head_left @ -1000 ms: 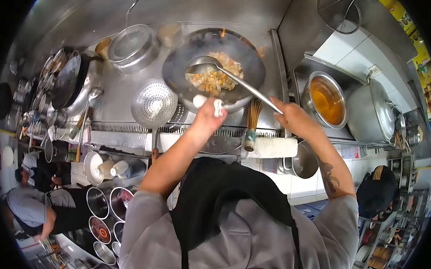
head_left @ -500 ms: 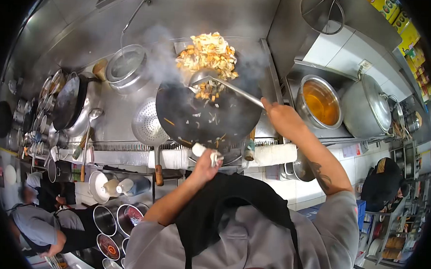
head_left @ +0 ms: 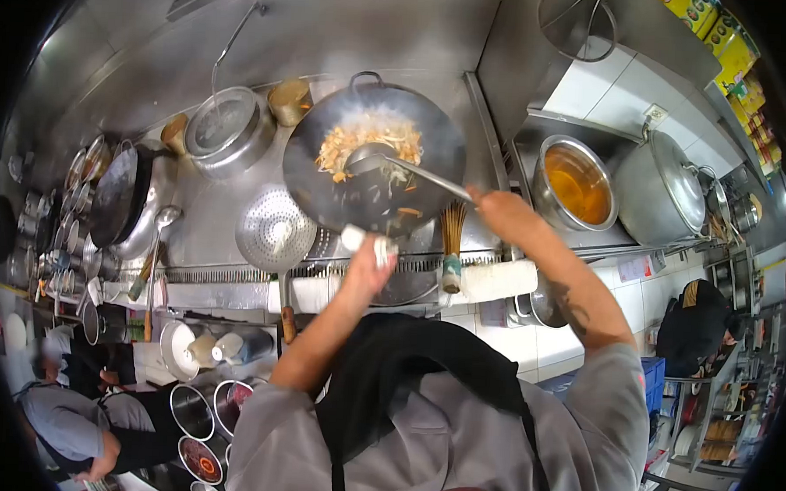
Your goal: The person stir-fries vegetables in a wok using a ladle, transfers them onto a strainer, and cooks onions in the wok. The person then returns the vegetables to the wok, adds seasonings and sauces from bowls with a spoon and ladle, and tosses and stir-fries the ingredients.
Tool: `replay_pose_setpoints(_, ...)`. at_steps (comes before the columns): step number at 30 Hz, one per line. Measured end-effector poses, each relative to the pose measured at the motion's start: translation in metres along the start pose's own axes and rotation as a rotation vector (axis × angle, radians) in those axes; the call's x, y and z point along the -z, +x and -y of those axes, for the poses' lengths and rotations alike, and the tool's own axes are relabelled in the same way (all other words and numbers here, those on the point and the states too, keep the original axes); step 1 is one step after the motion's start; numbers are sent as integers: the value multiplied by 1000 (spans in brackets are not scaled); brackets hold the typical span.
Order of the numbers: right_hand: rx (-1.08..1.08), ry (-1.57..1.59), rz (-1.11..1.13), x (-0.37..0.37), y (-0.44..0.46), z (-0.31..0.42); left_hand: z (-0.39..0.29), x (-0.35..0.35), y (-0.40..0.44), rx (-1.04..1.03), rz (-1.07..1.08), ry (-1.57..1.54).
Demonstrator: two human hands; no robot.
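My left hand (head_left: 370, 266) is closed round a white cloth (head_left: 355, 238) at the near edge of a dark wok (head_left: 316, 194). Steam rises from the chopped food (head_left: 398, 139) inside the wok. My right hand (head_left: 498, 212) grips the handle end of a metal ladle (head_left: 431, 178), whose bowl rests against the food near the middle of the wok. The cloth hides the part of the wok under my left hand. Just right of the wok lies a bamboo brush (head_left: 452, 239), and a perforated strainer (head_left: 276, 227) is to its left.
A bowl of orange liquid (head_left: 576, 183) and a large lidded pot (head_left: 667, 187) stand at the right. At the left are a lidded pot (head_left: 227, 133) and stacked woks (head_left: 115, 189). A co-worker (head_left: 69, 424) is at the lower left, another person (head_left: 692, 333) at the right.
The food that was tossed up at the far side has dropped back into the wok. The wok has levelled and moved away from my body, with my left hand and the cloth.
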State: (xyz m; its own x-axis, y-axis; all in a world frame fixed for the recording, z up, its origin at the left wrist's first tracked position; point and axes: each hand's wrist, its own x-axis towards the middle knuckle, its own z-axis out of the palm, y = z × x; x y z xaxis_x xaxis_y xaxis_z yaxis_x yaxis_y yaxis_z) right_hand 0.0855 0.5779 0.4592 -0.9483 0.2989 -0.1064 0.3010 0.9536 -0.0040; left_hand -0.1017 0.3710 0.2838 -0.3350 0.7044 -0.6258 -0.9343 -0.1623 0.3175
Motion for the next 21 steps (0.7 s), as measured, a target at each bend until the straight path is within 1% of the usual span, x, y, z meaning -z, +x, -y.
replay_pose_setpoints(1,-3,-67,-56,-3,-2,8,15,21,-10,65,29,76)
replay_pose_setpoints(2,32,-72,-97,13,-6,16,27,41,-17,116,59,66)
replay_pose_setpoints(3,26,-68,-112,19,-7,13,31,39,-29,103,12,67)
replay_pose_setpoints(5,39,-55,-118,25,-15,2,6,0,-43,80,-34,30)
replay_pose_setpoints(6,17,-43,-64,37,-18,1,-11,-5,-19,50,-12,29)
replay_pose_setpoints(8,1,-55,-111,52,-20,1,-43,-9,30,14,20,38)
replay_pose_setpoints(9,-7,-64,-138,58,-18,0,-56,-9,50,56,84,28)
replay_pose_setpoints(10,-20,-97,-148,57,-11,-5,-62,-11,62,31,75,36)
replay_pose_setpoints(11,-44,-108,-139,57,1,-5,-66,-11,71,5,65,45)
replay_pose_setpoints(13,-97,-125,-125,52,30,0,-65,-14,76,19,49,33)
replay_pose_setpoints(16,-182,-119,-9,7,83,22,-62,-17,78,54,45,25)
replay_pose_setpoints(18,-126,-136,22,1,78,24,-66,-21,75,61,10,22)
replay_pose_setpoints(20,-88,-110,107,27,55,31,-68,-35,64,77,-60,45)
replay_pose_setpoints(21,-78,-120,119,29,54,23,-69,-32,70,63,-46,24)
